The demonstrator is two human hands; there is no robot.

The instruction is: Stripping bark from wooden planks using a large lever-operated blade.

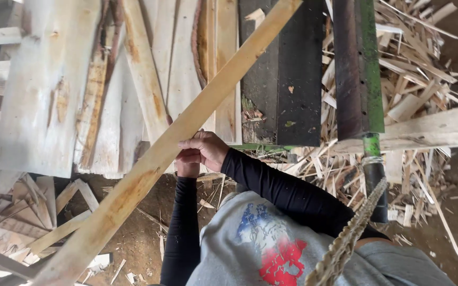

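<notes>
A long pale wooden plank (133,185) runs diagonally from the lower left to the top centre. My right hand (203,148) is closed around its edge near the middle. My left hand (187,168) sits just under the right one, also against the plank, mostly hidden by it. Both arms wear black sleeves. The plank's upper end crosses a dark metal machine bed (282,90).
A stack of rough boards (80,90) lies to the left of the machine. A green and rusty metal bar (359,69) stands at the right, with a braided rope (345,243) below. Wood offcuts (414,69) litter the dirt floor, and another plank (430,130) juts in from the right.
</notes>
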